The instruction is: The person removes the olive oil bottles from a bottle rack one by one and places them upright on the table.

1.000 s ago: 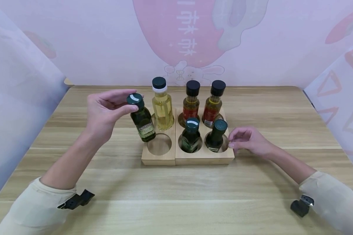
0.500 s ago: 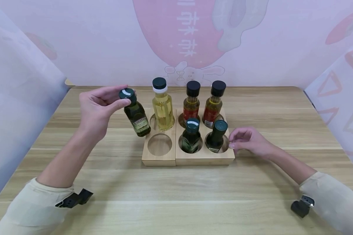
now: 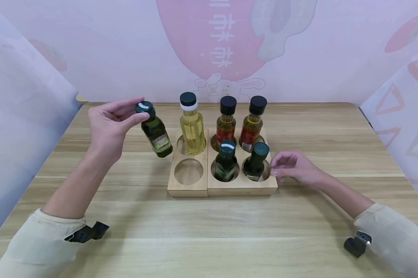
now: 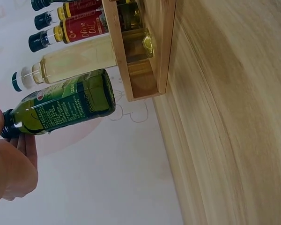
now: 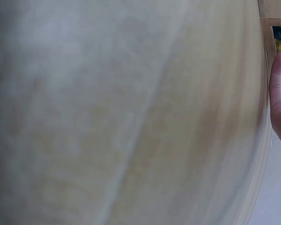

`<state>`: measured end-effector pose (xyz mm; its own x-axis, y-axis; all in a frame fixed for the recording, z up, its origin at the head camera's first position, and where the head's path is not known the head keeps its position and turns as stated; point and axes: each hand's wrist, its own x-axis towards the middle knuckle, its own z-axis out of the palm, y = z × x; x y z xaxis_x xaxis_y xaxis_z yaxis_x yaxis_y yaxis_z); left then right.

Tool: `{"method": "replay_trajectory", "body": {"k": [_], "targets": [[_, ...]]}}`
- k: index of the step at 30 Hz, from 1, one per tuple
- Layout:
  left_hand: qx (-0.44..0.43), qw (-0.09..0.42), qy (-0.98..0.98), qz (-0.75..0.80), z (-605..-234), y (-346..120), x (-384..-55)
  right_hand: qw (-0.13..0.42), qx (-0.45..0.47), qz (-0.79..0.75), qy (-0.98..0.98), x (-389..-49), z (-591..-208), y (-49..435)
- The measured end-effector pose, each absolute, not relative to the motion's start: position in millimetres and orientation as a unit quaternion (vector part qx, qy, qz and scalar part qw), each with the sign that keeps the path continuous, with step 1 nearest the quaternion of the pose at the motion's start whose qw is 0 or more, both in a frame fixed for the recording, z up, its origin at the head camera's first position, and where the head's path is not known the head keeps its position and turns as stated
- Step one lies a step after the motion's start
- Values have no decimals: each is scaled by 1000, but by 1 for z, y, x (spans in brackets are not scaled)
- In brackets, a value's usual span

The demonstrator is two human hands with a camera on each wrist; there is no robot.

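Tilted in the air left of a wooden bottle rack, a small green olive oil bottle hangs from my left hand. Thumb and fingers pinch it by its dark green cap; the left wrist view shows the bottle's base and back label. My right hand grips the rack's right edge, its fingertips at the side opening. A clear bottle of pale yellow oil stands in the rack's back left hole. Two red-labelled bottles, one of them a black-capped bottle, stand behind two dark green bottles, including a green-capped bottle.
The front left hole of the rack has no bottle in it. A seam divides the rack's left column from the rest. Beneath everything lies a wood-grain table, with a printed pink and white backdrop along its far edge.
My left hand has carried the green bottle up and to the left, away from above the front left hole. The right hand and the rack stay in place.
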<state>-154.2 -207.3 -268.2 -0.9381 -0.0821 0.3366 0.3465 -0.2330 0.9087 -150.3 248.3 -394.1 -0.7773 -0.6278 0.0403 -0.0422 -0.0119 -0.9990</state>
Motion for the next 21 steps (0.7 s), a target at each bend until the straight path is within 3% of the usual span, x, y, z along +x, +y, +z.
{"method": "replay_trajectory", "body": {"k": [21], "targets": [[-61, 126, -611, -779, -279, -220, -168, 222, -259, -667, 662, -151, -395, 248]]}}
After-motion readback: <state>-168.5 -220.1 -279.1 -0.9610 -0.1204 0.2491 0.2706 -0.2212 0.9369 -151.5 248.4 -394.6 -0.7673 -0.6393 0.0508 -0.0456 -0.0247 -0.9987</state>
